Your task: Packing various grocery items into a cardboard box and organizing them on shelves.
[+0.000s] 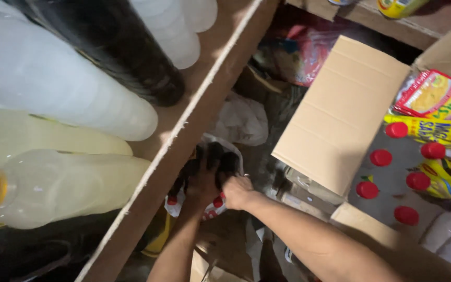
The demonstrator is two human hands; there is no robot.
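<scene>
both hands on bottle pack (204, 177), wooden shelf (184, 136) left, open carton (340, 115) right

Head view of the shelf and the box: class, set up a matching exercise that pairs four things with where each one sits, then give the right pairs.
Things:
1. Plastic-wrapped pack of dark bottles
2. Pale bottle with a yellow cap
3. Red-capped bottles
4. Open cardboard flap

Places:
A. Lying on the wooden shelf at the left
B. Standing inside the cardboard box at the right
C. Below the shelf, under the left hand and right hand
D. Between the hands and the red caps

Pairs: 1-C, 2-A, 3-B, 4-D
</scene>
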